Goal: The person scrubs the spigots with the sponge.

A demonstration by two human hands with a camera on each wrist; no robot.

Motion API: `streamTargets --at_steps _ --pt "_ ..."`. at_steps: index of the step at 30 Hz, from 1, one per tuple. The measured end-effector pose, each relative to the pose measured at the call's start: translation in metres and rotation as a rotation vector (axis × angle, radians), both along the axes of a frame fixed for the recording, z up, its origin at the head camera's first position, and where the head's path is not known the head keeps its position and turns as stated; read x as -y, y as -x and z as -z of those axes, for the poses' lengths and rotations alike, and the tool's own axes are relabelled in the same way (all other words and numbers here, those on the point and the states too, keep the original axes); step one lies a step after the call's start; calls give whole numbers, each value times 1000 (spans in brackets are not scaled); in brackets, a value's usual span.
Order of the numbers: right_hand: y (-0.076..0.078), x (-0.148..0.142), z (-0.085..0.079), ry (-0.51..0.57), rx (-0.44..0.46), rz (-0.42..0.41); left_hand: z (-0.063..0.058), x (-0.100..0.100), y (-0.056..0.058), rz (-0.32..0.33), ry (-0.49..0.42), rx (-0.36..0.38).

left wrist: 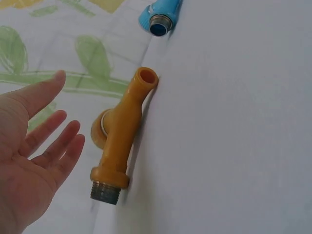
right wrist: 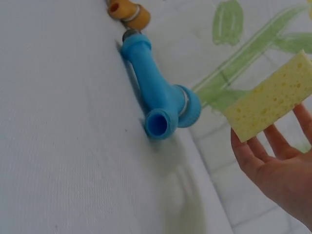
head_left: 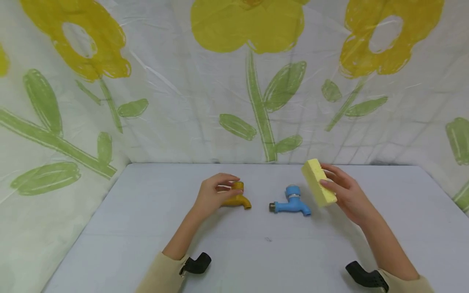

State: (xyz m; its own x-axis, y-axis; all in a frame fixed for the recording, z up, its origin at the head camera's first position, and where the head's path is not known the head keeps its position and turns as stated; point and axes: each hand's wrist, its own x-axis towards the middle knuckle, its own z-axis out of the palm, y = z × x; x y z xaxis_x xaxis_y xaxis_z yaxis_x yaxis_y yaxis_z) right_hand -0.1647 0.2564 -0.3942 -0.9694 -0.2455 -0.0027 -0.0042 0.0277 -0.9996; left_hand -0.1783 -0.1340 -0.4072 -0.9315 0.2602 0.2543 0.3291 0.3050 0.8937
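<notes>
A yellow sponge (head_left: pixel 318 184) is pinched in my right hand (head_left: pixel 349 197), tilted and raised above the table, just right of the blue tap. In the right wrist view the pores of the sponge (right wrist: pixel 268 100) show, with the fingertips along its lower edge. The blue tap (head_left: pixel 293 205) lies on the table, its threaded end to the left. Beside the orange tap (head_left: pixel 239 200), my left hand (head_left: pixel 209 197) has its thumb and fingers spread. A gap separates that hand (left wrist: pixel 29 146) from the orange tap (left wrist: pixel 119 131) in the left wrist view.
Both taps lie on a white table (head_left: pixel 249 260) toward its back half. Behind it hangs a pale sheet (head_left: pixel 176 110) printed with yellow flowers and green leaves. A black curved piece (head_left: pixel 198 263) sits at the left sleeve, another (head_left: pixel 362 274) at the right.
</notes>
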Motion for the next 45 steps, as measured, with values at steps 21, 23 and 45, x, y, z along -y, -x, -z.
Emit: streamTargets --at_steps 21,23,45 --pt "5 58 -10 -78 -50 -68 18 34 -5 -63 91 165" --pt "6 63 -10 -89 -60 -73 19 35 -5 -56 101 176" --pt "15 94 3 -152 -113 -113 28 37 -4 52 257 101"
